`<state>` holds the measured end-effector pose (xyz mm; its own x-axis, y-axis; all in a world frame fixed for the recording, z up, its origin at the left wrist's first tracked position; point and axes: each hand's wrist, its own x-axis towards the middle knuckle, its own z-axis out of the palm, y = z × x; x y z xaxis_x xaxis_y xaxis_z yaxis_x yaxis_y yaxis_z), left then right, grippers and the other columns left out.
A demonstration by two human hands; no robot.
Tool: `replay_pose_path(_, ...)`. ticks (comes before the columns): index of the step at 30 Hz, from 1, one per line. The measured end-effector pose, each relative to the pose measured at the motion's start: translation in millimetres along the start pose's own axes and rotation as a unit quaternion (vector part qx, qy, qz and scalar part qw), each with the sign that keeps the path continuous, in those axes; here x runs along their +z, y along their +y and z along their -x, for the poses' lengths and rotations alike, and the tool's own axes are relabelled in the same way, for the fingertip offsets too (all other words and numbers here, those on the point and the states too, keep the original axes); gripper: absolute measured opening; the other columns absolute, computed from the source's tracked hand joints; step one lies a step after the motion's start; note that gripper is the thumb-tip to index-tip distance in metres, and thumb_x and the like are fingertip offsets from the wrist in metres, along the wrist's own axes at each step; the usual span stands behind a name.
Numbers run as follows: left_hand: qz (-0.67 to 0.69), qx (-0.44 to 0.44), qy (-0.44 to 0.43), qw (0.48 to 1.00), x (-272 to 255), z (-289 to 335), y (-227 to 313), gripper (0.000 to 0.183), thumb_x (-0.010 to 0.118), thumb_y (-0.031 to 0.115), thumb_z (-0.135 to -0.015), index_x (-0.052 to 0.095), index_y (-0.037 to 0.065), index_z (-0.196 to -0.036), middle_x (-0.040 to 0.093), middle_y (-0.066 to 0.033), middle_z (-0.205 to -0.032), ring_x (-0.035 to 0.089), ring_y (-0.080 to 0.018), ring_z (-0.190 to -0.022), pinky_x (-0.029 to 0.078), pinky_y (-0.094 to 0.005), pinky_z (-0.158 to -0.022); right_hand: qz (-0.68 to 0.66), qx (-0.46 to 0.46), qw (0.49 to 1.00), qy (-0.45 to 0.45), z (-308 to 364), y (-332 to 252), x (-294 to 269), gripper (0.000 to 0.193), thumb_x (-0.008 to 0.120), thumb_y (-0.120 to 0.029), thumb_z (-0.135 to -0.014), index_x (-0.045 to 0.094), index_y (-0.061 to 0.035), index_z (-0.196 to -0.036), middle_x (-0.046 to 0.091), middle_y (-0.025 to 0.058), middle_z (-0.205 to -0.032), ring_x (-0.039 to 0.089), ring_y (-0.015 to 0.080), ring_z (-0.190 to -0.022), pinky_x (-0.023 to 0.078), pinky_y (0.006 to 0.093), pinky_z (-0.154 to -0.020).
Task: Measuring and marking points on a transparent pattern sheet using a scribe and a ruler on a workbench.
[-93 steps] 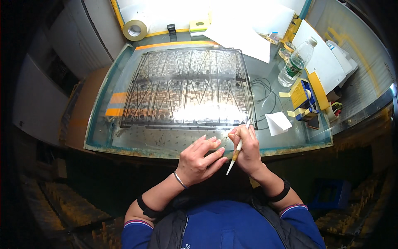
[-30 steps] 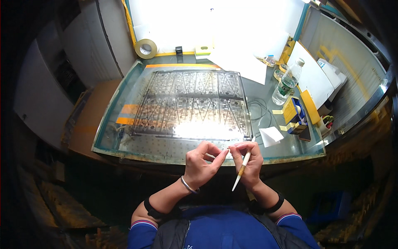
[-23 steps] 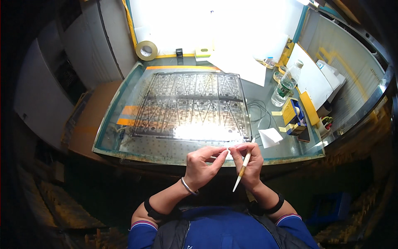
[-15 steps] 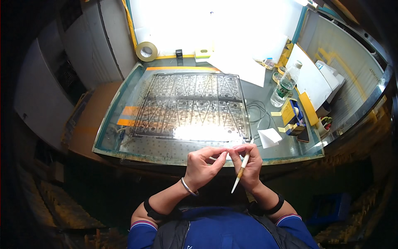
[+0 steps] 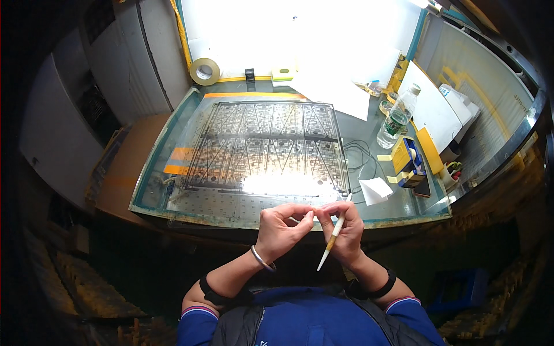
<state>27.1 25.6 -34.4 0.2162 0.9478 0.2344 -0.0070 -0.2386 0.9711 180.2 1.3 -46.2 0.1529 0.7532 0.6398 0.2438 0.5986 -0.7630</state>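
Just over the table's near edge, my two hands meet at the fingertips. My left hand (image 5: 277,230) is closed in a pinch, and whatever sits between its thumb and fingers is too small to make out. A slim white pen-like stick (image 5: 322,260) with a brownish band is held in my right hand (image 5: 349,237), its tapered end slanting down toward me. The right thumb and fingertips also press together beside the left ones. Beyond the hands lies a dark patterned transparent film sheet (image 5: 262,147), with a strong light reflection along its near part.
On the glass-topped table's right side stand a water bottle (image 5: 398,118), a blue tape dispenser (image 5: 408,164) and a folded white paper (image 5: 375,191). Thin black cable (image 5: 360,151) coils beside the film. At the back are a tape roll (image 5: 205,72) and a yellow-green pad (image 5: 283,75).
The pen-like stick's lower end has swung slightly left and down. Both hands have shifted very slightly left, with fingertips still together.
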Motion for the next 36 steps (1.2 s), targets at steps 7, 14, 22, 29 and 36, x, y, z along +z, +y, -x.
replay_pose_path(7, 0.031, -0.021, -0.036, 0.999, -4, 0, 1, 0.013, 0.068, 0.004, -0.091, 0.072, -0.005, -0.099, 0.072, -0.0083, -0.084, 0.068, -0.0095, -0.072, 0.057, -0.0226, -0.064, -0.063, 0.109, 0.992, -0.031, 2, -3, -3, 0.015, 0.068, -0.002, -0.092, 0.054, -0.0017, -0.096, 0.065, 0.0086, -0.091, 0.066, 0.0133, -0.085, 0.053, 0.0257, -0.077)
replay_pose_path(14, 0.152, -0.069, -0.057, 0.984, -6, -1, 2, 0.015, 0.067, 0.004, -0.092, 0.071, -0.007, -0.101, 0.072, -0.0122, -0.088, 0.069, -0.013, -0.073, 0.059, -0.0254, -0.064, -0.152, 0.16, 0.975, -0.04, 1, 1, -4, 0.011, 0.062, -0.001, -0.095, 0.05, -0.0009, -0.097, 0.066, 0.0101, -0.091, 0.068, 0.0162, -0.087, 0.057, 0.0291, -0.08)
replay_pose_path(22, 0.09, -0.057, -0.041, 0.993, 0, -2, -1, 0.015, 0.067, 0.005, -0.092, 0.07, -0.008, -0.1, 0.072, -0.0135, -0.088, 0.069, -0.013, -0.071, 0.059, -0.0263, -0.06, -0.184, 0.177, 0.967, -0.028, 0, 4, -4, 0.011, 0.061, 0.0, -0.095, 0.05, -0.0014, -0.098, 0.066, 0.0099, -0.09, 0.067, 0.0154, -0.087, 0.057, 0.0297, -0.08)
replay_pose_path(29, 0.253, -0.158, -0.036, 0.954, -7, -4, -9, 0.013, 0.066, 0.007, -0.091, 0.069, -0.005, -0.094, 0.072, -0.0154, -0.086, 0.067, -0.0146, -0.065, 0.058, -0.026, -0.058, -0.254, 0.257, 0.932, -0.018, -2, 1, -3, 0.012, 0.064, -0.002, -0.094, 0.053, -0.0048, -0.097, 0.067, 0.0101, -0.09, 0.062, 0.0122, -0.079, 0.051, 0.0264, -0.076)
replay_pose_path(36, 0.246, -0.232, -0.041, 0.94, -20, -13, -3, 0.018, 0.065, 0.013, -0.091, 0.065, -0.002, -0.102, 0.07, -0.0148, -0.094, 0.067, -0.0158, -0.07, 0.057, -0.0276, -0.061, -0.183, 0.178, 0.961, 0.108, -21, 6, -57, 0.012, 0.067, -0.002, -0.091, 0.056, -0.0044, -0.096, 0.069, 0.0112, -0.09, 0.063, 0.0139, -0.077, 0.052, 0.0276, -0.076)
